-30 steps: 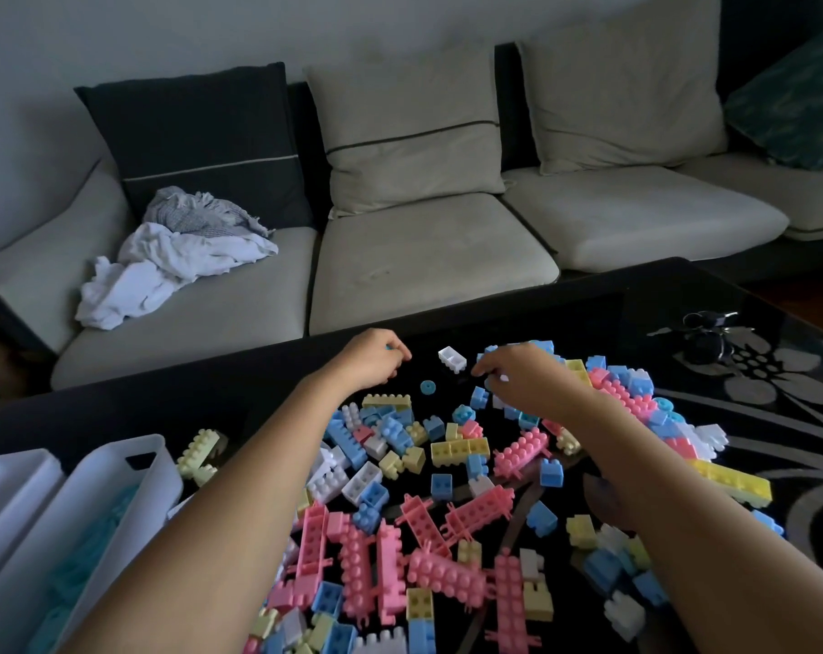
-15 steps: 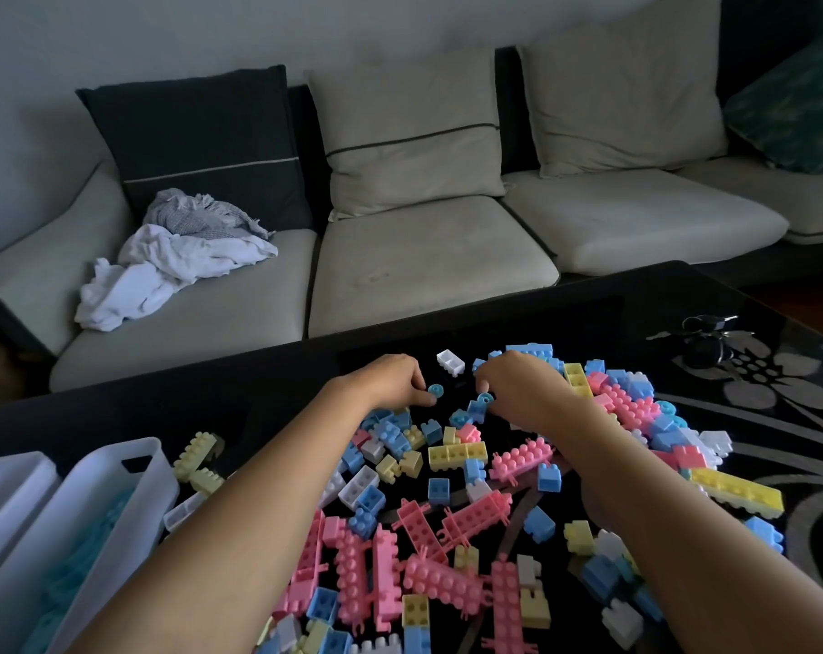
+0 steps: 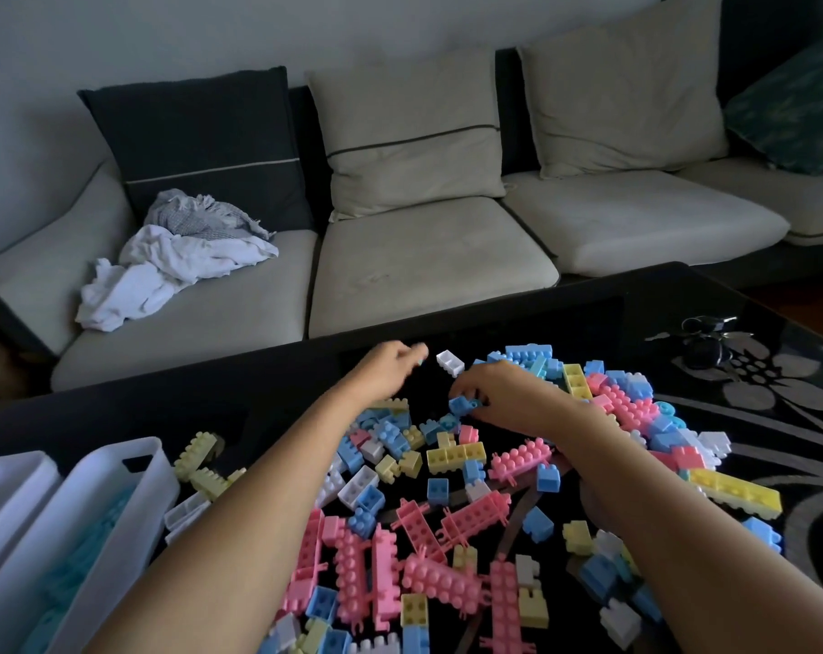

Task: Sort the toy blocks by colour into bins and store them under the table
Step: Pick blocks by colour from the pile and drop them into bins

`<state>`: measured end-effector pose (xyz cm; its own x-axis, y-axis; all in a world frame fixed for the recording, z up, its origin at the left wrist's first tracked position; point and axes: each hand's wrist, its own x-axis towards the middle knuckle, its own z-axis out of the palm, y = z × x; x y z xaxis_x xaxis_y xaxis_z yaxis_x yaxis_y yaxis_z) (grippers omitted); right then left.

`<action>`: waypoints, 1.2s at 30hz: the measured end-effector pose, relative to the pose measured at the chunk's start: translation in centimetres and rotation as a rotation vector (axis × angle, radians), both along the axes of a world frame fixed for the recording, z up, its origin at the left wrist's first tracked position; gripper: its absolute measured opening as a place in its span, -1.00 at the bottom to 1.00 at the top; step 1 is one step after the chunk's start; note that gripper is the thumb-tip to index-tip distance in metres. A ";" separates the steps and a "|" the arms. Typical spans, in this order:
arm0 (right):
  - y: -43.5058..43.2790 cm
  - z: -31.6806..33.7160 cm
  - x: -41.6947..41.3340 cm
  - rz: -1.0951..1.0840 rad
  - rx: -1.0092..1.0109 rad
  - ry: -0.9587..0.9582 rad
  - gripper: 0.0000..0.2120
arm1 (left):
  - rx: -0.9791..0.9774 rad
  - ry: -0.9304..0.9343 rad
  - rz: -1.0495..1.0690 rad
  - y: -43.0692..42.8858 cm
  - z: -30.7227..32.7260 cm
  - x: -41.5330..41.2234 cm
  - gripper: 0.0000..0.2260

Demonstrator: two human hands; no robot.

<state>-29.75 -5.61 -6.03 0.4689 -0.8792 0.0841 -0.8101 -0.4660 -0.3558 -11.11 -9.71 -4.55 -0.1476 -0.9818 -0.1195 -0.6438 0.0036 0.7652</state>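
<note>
plainly, from the head view: the right hand (image 3: pixel 503 394) curls round a blue block (image 3: pixel 463 404) above the block pile (image 3: pixel 447 512) by the desk (image 3: pixel 211 398) far edge; the left hand (image 3: pixel 390 370) is blurred, grip unclear. the blocks look light, stiff and smooth, so pinch across the flat sides. the bin (image 3: pixel 117 488) sits at the near left corner

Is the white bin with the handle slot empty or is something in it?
Not empty: light blue blocks show inside the white bin, below its rim.

home living room | sofa (image 3: pixel 428 257) with cushions | dark coffee table (image 3: pixel 636 304)
</note>
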 end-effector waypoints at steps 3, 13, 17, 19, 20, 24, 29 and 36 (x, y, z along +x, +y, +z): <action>-0.4 -0.2 0.2 -0.102 0.007 -0.162 -0.67 | 0.348 0.935 0.258 0.0 1.1 1.1 -0.75; -0.1 1.0 0.7 -0.170 0.704 -0.972 -0.83 | 0.481 1.022 0.357 3.0 1.2 4.8 -0.74; 0.4 0.8 1.6 -0.054 0.313 -0.478 -0.86 | 0.064 -0.020 0.114 4.5 1.0 5.5 -0.88; 0.4 0.3 1.8 0.003 0.245 -0.346 -0.78 | -0.106 -0.310 -0.011 5.0 0.7 6.0 -0.96; 0.5 0.1 1.9 0.019 0.231 -0.307 -0.77 | -0.132 -0.363 -0.034 5.3 0.6 6.2 -0.97; 0.7 -0.1 2.0 0.020 0.160 -0.295 -0.89 | -0.181 -0.451 -0.063 5.7 0.4 6.2 -0.92; 0.9 0.1 2.0 0.010 0.079 -0.308 -0.90 | -0.273 -0.533 -0.087 5.7 0.4 5.8 -0.91; 0.6 1.1 1.5 -0.107 0.220 -0.755 -0.88 | -0.302 -0.631 -0.078 5.5 -0.1 5.0 -0.91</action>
